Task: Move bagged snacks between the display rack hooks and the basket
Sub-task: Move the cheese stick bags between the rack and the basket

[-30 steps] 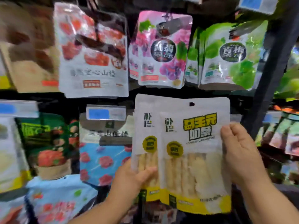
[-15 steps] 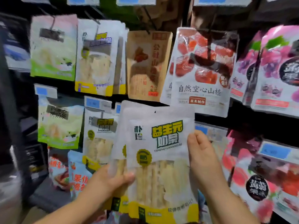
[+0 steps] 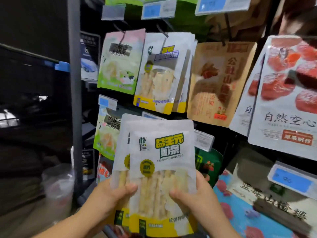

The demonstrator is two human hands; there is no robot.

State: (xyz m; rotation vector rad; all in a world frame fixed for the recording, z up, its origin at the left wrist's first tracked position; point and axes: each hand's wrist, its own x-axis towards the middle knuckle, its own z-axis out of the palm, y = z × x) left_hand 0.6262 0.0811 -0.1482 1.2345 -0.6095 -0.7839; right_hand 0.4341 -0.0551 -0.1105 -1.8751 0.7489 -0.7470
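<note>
As left hand (image 3: 112, 194) and right hand (image 3: 193, 196) grip snack bags (image 3: 161, 152), rack (image 3: 74, 100) behind

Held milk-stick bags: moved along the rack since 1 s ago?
Yes, leftward. The held bags were right of the red hawthorn bag; now they are left of it, below the matching hung bags.

Rear snack bag (image 3: 120, 152) mostly hidden behind front bag (image 3: 163, 169). Red-fruit bag (image 3: 288, 100) cut by right edge. Price tag (image 3: 158, 10) text blurred, unreadable.
</note>
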